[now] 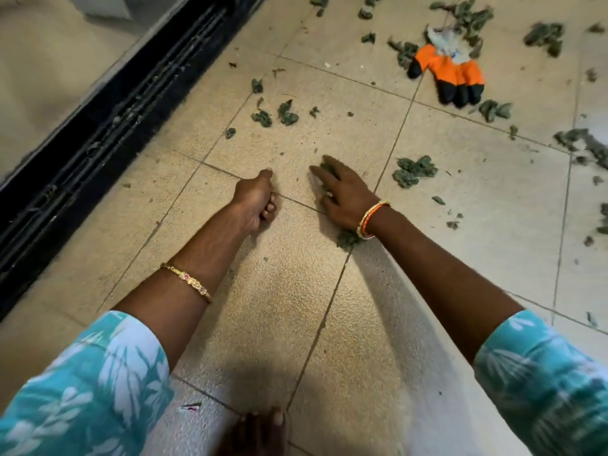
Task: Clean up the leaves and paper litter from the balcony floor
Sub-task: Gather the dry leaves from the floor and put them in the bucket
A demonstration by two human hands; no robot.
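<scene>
The left hand [258,200] rests on the floor with its fingers curled into a loose fist, thumb tip forward on a grout line; whether it holds anything inside the fist cannot be told. The right hand [342,195] lies palm down with fingers spread and fairly straight, covering a small clump of leaves [329,169] at the fingertips. A second clump [347,239] lies on the floor just under the right wrist, touching the wrist's edge.

The left forearm carries a gold bracelet [187,280]. The right wrist carries a stack of orange and gold bangles [372,218]. Both arms emerge from turquoise sleeves [98,383] with a white leaf print.

A larger leaf pile [414,171] lies just beside the right hand, on its outer side. Small leaf bits [275,115] are scattered ahead of both hands, near the middle of the same tile. Further leaves [543,37] are strewn across the far right area of the tiled floor [279,307].

An orange glove [449,75] with black fingertips lies flat on the floor, well apart from the hands, among the far leaves. A crumpled grey-white scrap [441,36], possibly paper, touches the glove's cuff end.

A dark door track [108,126] runs diagonally along the left side of the floor. Toes of one foot [260,426] show at the bottom edge.
</scene>
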